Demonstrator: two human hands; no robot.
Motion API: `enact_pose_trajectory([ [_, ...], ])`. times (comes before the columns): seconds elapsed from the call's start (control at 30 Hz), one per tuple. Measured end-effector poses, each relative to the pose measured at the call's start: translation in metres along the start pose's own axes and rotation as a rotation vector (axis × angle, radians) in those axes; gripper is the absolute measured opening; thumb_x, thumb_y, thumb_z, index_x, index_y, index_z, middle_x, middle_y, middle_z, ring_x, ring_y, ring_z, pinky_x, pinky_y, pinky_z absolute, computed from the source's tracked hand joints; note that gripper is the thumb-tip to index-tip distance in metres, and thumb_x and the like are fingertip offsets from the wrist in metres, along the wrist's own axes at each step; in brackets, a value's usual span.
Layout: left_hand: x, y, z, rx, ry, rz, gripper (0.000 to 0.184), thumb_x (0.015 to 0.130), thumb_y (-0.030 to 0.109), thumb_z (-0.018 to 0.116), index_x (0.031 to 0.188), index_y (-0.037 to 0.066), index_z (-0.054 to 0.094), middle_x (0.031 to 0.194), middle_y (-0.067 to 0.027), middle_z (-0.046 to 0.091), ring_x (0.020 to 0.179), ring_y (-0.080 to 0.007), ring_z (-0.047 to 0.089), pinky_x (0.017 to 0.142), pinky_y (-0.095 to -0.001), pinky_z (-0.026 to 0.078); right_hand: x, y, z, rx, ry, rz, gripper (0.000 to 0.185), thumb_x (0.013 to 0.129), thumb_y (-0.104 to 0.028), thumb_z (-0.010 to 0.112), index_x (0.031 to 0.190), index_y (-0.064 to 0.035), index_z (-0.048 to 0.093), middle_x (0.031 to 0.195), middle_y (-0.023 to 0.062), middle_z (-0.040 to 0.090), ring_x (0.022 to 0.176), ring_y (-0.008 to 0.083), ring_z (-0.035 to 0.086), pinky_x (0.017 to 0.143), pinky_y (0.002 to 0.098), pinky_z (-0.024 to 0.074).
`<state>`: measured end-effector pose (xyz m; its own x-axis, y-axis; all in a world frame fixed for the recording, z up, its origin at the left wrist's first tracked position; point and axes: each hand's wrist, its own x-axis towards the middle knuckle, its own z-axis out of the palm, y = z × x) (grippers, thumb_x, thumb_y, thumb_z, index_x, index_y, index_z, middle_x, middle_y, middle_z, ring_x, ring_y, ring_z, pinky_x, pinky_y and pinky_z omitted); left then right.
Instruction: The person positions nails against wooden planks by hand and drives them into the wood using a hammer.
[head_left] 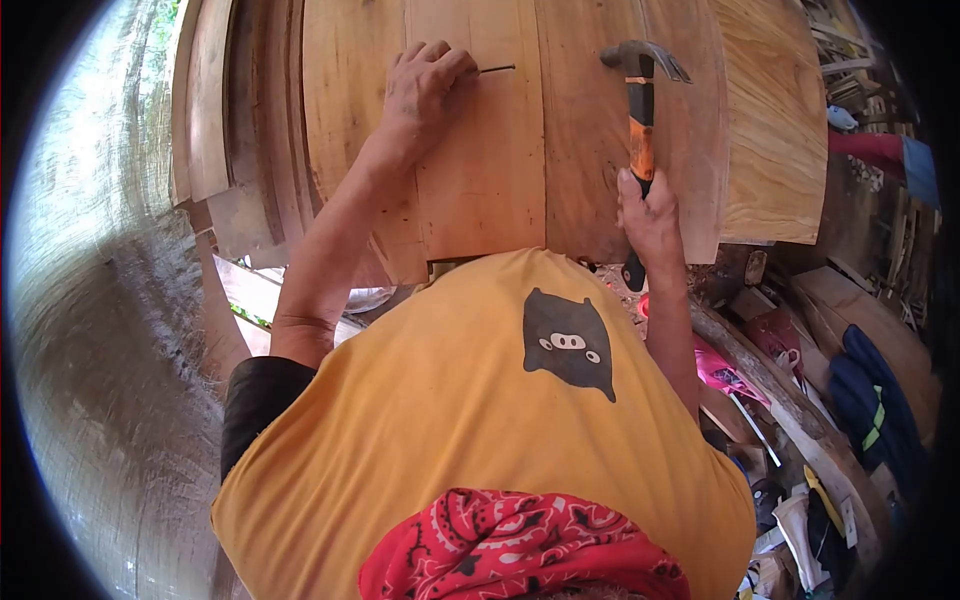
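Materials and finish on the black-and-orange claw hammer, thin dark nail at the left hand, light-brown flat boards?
Black-and-orange claw hammer: grey metal head, likely steel, from its sheen; grip probably rubber or plastic, given orange and black sections.
Thin dark nail at the left hand: probably steel, by its slim shank; finish unclear.
Light-brown flat boards: wood, grain visible; looks smooth, coating unclear.

Flat, pale-brown wooden boards (585, 150) were softly lit, the upper left was overexposed, and the view's bowed edges were blackened.

A long, rough wooden log (812, 428) lies between bright pink material (722, 368) and dark blue, green-striped cloth (856, 392).
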<state>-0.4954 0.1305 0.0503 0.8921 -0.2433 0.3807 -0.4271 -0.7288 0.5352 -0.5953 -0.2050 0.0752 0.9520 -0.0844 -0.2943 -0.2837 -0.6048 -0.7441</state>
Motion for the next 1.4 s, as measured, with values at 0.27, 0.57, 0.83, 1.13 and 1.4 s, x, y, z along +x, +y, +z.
enact_pose_trajectory([
  [0.27,-0.003,0.003,0.006,0.055,-0.019,0.154,0.008,0.095,0.015,0.068,0.098,0.008,0.067,0.090,-0.0089,0.065,0.093,-0.0344,0.061,0.085,-0.0455,0.049,-0.029,-0.034,-0.010,0.370,-0.102,0.142,0.057,0.108,-0.059,0.051,0.109,-0.0024,0.058,0.076,0.0014,0.054,0.057,0.0084,0.052,0.052,0.0234,0.0429],
  [0.57,0.002,0.023,-0.008,0.031,-0.116,0.106,0.009,0.094,0.013,0.067,0.096,0.005,0.066,0.097,-0.0161,0.064,0.102,-0.0385,0.060,0.089,-0.0481,0.049,-0.075,-0.112,-0.029,0.443,-0.033,-0.164,0.049,0.111,-0.050,0.047,0.109,-0.0020,0.057,0.077,0.0025,0.055,0.059,0.0087,0.051,0.053,0.0249,0.0428],
  [0.83,-0.002,0.019,-0.002,0.017,-0.107,0.110,0.010,0.093,0.013,0.067,0.096,0.004,0.065,0.098,-0.0167,0.064,0.103,-0.0391,0.059,0.091,-0.0487,0.048,-0.037,-0.016,0.021,0.017,-0.039,-0.163,0.052,0.109,-0.053,0.050,0.097,-0.0031,0.057,0.070,0.0027,0.054,0.056,0.0121,0.052,0.051,0.0290,0.0432],
  [1.13,-0.001,0.023,-0.008,-0.002,-0.105,0.102,0.009,0.094,0.013,0.064,0.094,0.004,0.064,0.098,-0.0166,0.063,0.103,-0.0383,0.059,0.090,-0.0485,0.047,-0.072,-0.099,-0.011,0.350,0.075,-0.203,0.049,0.110,-0.051,0.050,0.099,-0.0043,0.058,0.073,0.0010,0.056,0.056,0.0091,0.052,0.050,0.0260,0.0433],
  [1.4,0.001,0.013,-0.002,-0.010,-0.077,0.140,0.010,0.095,0.015,0.064,0.095,0.005,0.064,0.096,-0.0170,0.064,0.099,-0.0392,0.060,0.090,-0.0490,0.047,-0.048,-0.030,0.020,0.038,-0.138,-0.065,0.054,0.109,-0.057,0.048,0.095,-0.0054,0.058,0.071,0.0000,0.054,0.056,0.0090,0.052,0.051,0.0251,0.0426],
])
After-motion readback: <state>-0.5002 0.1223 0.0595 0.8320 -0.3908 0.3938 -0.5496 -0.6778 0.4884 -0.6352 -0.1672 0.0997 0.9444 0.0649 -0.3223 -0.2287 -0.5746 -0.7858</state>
